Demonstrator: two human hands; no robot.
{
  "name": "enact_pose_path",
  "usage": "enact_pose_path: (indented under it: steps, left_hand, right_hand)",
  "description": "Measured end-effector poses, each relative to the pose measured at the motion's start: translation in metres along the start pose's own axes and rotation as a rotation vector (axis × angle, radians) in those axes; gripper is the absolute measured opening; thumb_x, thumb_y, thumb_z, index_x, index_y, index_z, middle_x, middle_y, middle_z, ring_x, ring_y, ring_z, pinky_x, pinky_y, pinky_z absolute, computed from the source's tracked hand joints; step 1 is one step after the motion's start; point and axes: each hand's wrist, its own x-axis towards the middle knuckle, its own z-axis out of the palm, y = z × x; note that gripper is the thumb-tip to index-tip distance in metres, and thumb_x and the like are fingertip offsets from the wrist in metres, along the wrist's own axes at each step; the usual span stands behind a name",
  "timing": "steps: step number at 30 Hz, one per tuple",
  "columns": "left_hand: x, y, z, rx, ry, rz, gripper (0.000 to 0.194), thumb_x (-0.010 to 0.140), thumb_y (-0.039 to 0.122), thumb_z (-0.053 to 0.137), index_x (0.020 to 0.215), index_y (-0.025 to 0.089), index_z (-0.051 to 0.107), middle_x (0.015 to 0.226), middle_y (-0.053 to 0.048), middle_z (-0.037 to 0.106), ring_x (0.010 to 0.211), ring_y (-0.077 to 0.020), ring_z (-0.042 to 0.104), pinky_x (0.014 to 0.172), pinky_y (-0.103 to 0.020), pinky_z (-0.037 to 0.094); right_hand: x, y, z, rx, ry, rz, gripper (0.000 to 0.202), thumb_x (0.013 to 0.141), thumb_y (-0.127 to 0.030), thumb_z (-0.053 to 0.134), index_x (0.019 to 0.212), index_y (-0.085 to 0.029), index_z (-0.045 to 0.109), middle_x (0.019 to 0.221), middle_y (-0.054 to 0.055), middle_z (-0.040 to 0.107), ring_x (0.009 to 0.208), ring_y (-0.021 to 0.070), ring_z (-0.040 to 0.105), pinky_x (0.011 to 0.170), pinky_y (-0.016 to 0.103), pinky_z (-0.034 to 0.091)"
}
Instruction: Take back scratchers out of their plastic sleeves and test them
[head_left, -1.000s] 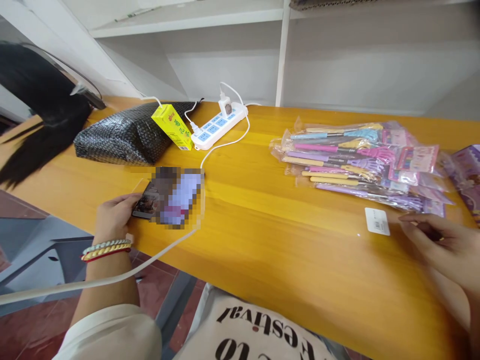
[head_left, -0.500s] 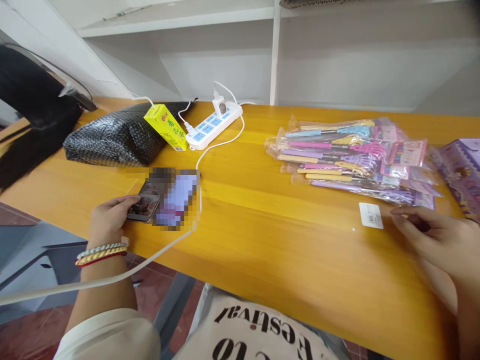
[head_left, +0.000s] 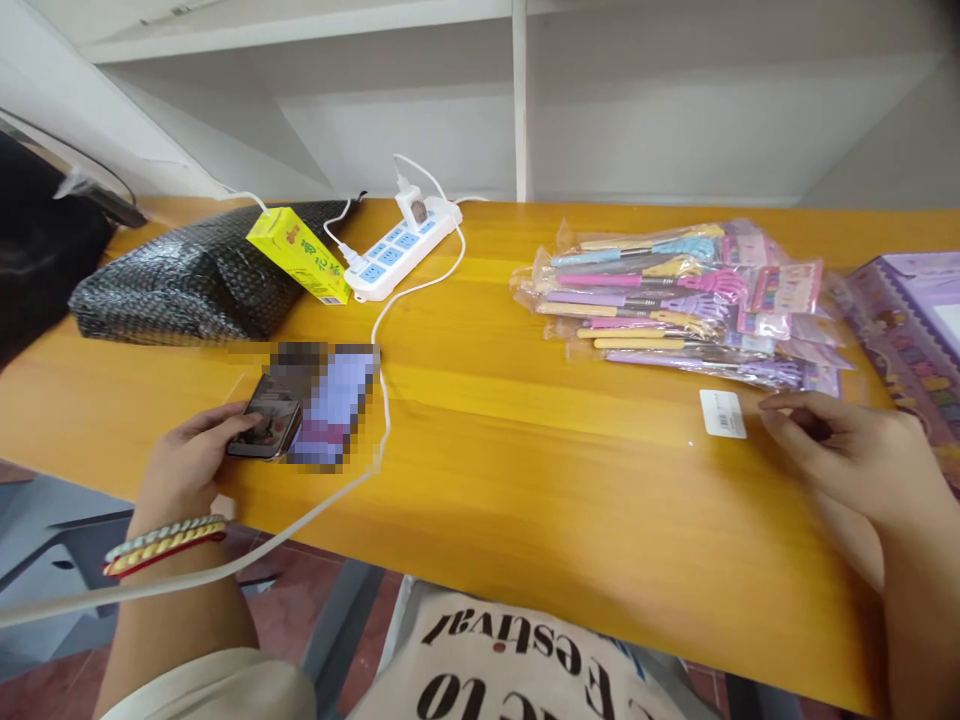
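Note:
My left hand (head_left: 196,450) is closed on the near end of a smartphone (head_left: 266,428) on the table, its thumb on the lit screen. Against the phone's right side is a bright, pixelated screen (head_left: 337,400); its details are blurred out. My right hand (head_left: 847,450) rests at the right with fingers curled together, and I see nothing in them. Just left of its fingertips, slightly apart, a white barcode label (head_left: 723,413) lies flat. Beyond it is a pile of plastic-wrapped back scratchers (head_left: 660,305) with coloured handles and hand-shaped heads.
A white power strip (head_left: 405,255) with plugs stands near the back, beside a yellow drink carton (head_left: 300,255) leaning on a black bubble-wrap parcel (head_left: 180,280). A white cable (head_left: 300,520) crosses the table's front edge. A purple box (head_left: 900,340) sits at the far right.
The whole view has shifted, so table items appear further left and more of the purple box shows. Both hands keep about the same pose and place on the table.

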Motion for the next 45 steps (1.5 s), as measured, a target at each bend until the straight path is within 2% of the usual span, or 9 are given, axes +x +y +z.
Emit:
enact_pose_path:
  steps: [3, 8, 15, 19, 23, 27, 32, 39, 45]
  left_hand:
    - [-0.004, 0.004, 0.001, -0.042, -0.058, -0.040, 0.058, 0.045, 0.034, 0.078, 0.099, 0.020, 0.066, 0.089, 0.001, 0.065, 0.075, -0.0134, 0.058, 0.071, -0.025, 0.047]
    - [-0.007, 0.005, 0.003, -0.087, -0.080, -0.021, 0.061, 0.040, 0.030, 0.081, 0.098, 0.021, 0.065, 0.087, 0.003, 0.062, 0.074, -0.0110, 0.057, 0.067, -0.021, 0.046]
    - [-0.004, -0.004, 0.000, -0.127, -0.096, -0.023, 0.058, 0.048, 0.031, 0.079, 0.103, 0.020, 0.063, 0.090, 0.001, 0.062, 0.075, -0.0095, 0.056, 0.067, -0.019, 0.045]
    - [-0.006, -0.003, 0.002, -0.079, -0.095, 0.030, 0.066, 0.044, 0.027, 0.080, 0.107, 0.019, 0.062, 0.095, 0.000, 0.060, 0.077, -0.0110, 0.056, 0.068, -0.021, 0.046]
    - [-0.014, 0.008, 0.007, 0.006, -0.079, 0.046, 0.070, 0.040, 0.030, 0.081, 0.106, 0.018, 0.061, 0.094, -0.001, 0.059, 0.077, -0.0121, 0.055, 0.070, -0.023, 0.047]
    - [-0.017, 0.013, 0.008, -0.011, -0.077, 0.030, 0.063, 0.042, 0.031, 0.080, 0.101, 0.017, 0.063, 0.087, 0.000, 0.061, 0.073, -0.0120, 0.055, 0.069, -0.024, 0.046]
    - [-0.007, 0.001, 0.004, -0.187, -0.026, -0.008, 0.044, 0.051, 0.031, 0.073, 0.093, 0.018, 0.067, 0.083, 0.001, 0.064, 0.075, -0.0106, 0.055, 0.074, -0.022, 0.044]
    - [-0.005, -0.002, 0.003, -0.192, -0.055, -0.046, 0.056, 0.046, 0.025, 0.076, 0.101, 0.018, 0.067, 0.088, 0.001, 0.066, 0.077, -0.0104, 0.056, 0.079, -0.024, 0.045]
    - [-0.005, -0.004, 0.003, -0.185, -0.025, -0.016, 0.053, 0.048, 0.025, 0.075, 0.100, 0.017, 0.067, 0.088, 0.000, 0.066, 0.077, -0.0113, 0.057, 0.079, -0.024, 0.046]
  right_hand:
    - [0.000, -0.001, 0.000, 0.000, 0.017, 0.000, 0.034, 0.077, -0.043, 0.049, 0.082, -0.016, 0.068, 0.057, -0.001, 0.063, 0.044, 0.0089, 0.053, 0.048, 0.020, 0.039]
    - [-0.001, 0.000, 0.002, -0.005, 0.001, -0.005, 0.032, 0.078, -0.042, 0.050, 0.083, -0.016, 0.068, 0.063, 0.000, 0.066, 0.048, 0.0086, 0.056, 0.050, 0.019, 0.040]
    - [-0.001, 0.000, 0.002, -0.030, 0.020, -0.033, 0.030, 0.078, -0.043, 0.050, 0.081, -0.018, 0.068, 0.064, -0.002, 0.067, 0.049, 0.0094, 0.058, 0.048, 0.019, 0.041]
    - [0.000, -0.002, 0.002, -0.018, 0.026, -0.033, 0.033, 0.078, -0.044, 0.048, 0.081, -0.018, 0.068, 0.063, -0.001, 0.066, 0.049, 0.0107, 0.058, 0.048, 0.020, 0.041]
    - [0.000, -0.002, 0.002, -0.013, 0.034, -0.019, 0.035, 0.078, -0.044, 0.048, 0.082, -0.016, 0.069, 0.061, 0.000, 0.066, 0.048, 0.0108, 0.057, 0.048, 0.021, 0.041]
    - [-0.001, -0.001, 0.001, -0.017, 0.047, -0.035, 0.037, 0.078, -0.045, 0.046, 0.082, -0.016, 0.069, 0.060, 0.001, 0.065, 0.046, 0.0110, 0.056, 0.047, 0.022, 0.040]
    - [0.000, -0.001, 0.000, -0.037, 0.058, -0.056, 0.037, 0.078, -0.045, 0.046, 0.080, -0.015, 0.069, 0.057, 0.001, 0.063, 0.043, 0.0101, 0.054, 0.045, 0.021, 0.038]
    - [0.001, -0.005, -0.001, -0.039, 0.055, -0.042, 0.036, 0.077, -0.046, 0.046, 0.079, -0.017, 0.068, 0.055, 0.000, 0.062, 0.043, 0.0106, 0.054, 0.044, 0.022, 0.037]
    - [0.001, -0.006, -0.001, -0.013, 0.038, -0.013, 0.035, 0.076, -0.046, 0.047, 0.078, -0.018, 0.067, 0.057, 0.000, 0.063, 0.044, 0.0108, 0.054, 0.045, 0.022, 0.039]
